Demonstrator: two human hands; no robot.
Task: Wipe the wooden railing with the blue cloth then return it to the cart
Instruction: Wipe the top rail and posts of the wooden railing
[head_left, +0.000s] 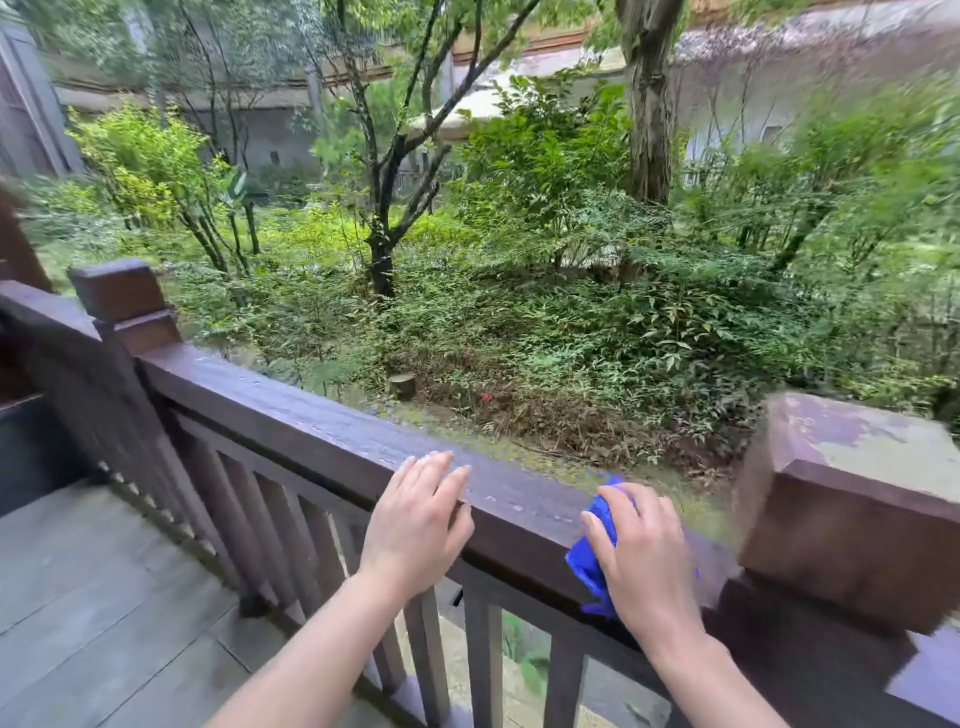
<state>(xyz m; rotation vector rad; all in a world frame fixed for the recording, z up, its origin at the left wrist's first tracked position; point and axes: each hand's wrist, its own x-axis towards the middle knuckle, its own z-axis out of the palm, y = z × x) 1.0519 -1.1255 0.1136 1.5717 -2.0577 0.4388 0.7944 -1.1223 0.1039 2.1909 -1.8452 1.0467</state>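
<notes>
The wooden railing (332, 431) runs long from the far-left post (122, 296) down to the near-right post (852, 499). The left hand (415, 525) lies flat on its top edge — grip open, holding nothing. The right hand (644, 556) clasps the bunched blue cloth (592, 561), pressing it on the rail beside the right post.

My left hand (415, 525) and right hand (644, 556), lower frame: bare, forearms sleeveless, no rings, no watch.
</notes>
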